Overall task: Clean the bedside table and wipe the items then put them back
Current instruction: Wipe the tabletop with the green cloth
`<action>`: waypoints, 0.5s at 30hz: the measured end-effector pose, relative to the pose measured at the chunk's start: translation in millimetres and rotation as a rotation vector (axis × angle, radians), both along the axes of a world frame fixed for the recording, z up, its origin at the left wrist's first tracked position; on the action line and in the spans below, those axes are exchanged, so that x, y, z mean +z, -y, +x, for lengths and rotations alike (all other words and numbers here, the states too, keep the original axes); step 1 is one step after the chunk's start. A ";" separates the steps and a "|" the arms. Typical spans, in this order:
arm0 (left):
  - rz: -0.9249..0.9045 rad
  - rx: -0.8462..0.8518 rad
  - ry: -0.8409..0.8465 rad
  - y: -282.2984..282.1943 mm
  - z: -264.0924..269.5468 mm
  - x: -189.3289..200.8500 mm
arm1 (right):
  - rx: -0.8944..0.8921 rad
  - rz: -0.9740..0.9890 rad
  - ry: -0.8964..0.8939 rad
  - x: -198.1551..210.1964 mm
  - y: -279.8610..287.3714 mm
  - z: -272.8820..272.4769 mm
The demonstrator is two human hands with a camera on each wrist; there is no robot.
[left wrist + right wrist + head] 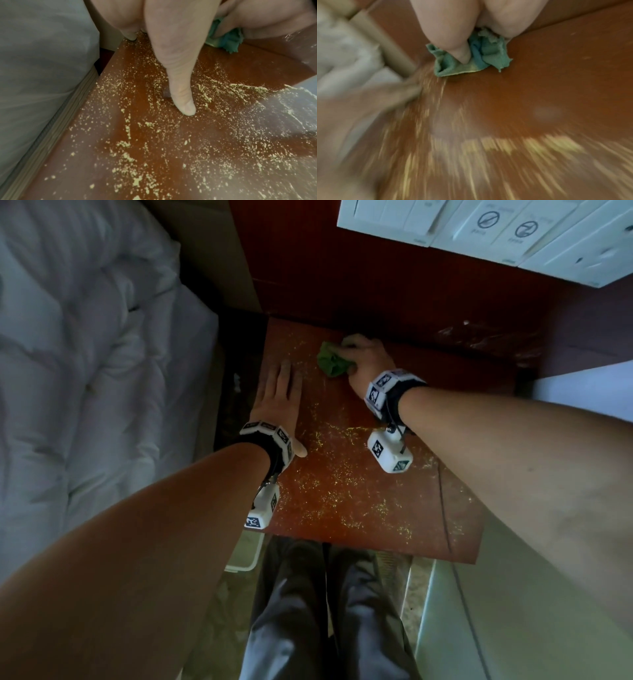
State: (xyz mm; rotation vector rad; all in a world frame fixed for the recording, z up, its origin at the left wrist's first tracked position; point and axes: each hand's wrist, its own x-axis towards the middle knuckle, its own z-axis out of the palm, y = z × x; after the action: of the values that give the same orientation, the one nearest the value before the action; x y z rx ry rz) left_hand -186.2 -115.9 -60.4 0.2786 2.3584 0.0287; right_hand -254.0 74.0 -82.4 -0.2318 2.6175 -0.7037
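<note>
The reddish-brown bedside table (359,501) is strewn with pale yellow crumbs (342,481) over its middle and front. My right hand (368,359) grips a crumpled green cloth (332,362) and presses it on the table's far part, near the back wall. In the right wrist view the green cloth (471,59) bunches under my thumb, and the picture is motion-blurred. My left hand (279,402) lies flat on the table's left side, fingers straight, holding nothing. The left wrist view has my thumb (183,97) down among the crumbs (154,142).
A white bed (85,371) runs along the table's left edge. White switch panels (496,231) sit on the dark wooden wall behind. A white surface (582,385) stands at the right. My legs (325,611) are below the table's front edge, beside a white container (245,553).
</note>
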 end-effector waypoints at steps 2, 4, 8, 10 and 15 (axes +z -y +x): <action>-0.008 0.004 -0.005 0.0 -0.7 -0.9 | 0.048 0.023 0.029 2.1 -1.6 19.6; -0.019 -0.005 -0.004 -1.0 -1.2 -0.4 | 0.097 0.073 0.136 8.3 -3.9 45.7; -0.039 -0.003 0.010 -3.1 -1.0 1.9 | 0.276 0.098 0.256 23.0 -5.6 81.1; -0.040 0.002 0.007 -2.9 -1.5 2.7 | 0.214 0.044 0.329 28.6 -5.1 79.9; -0.022 -0.002 0.007 -0.4 -0.8 -2.1 | -0.307 -0.035 0.074 37.0 -14.1 54.6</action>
State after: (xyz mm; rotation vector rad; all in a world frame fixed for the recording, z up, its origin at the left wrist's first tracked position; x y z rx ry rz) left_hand -187.0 -115.5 -62.6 0.2692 2.3505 0.0028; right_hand -199.3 88.1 -45.4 0.1877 2.5973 -0.8420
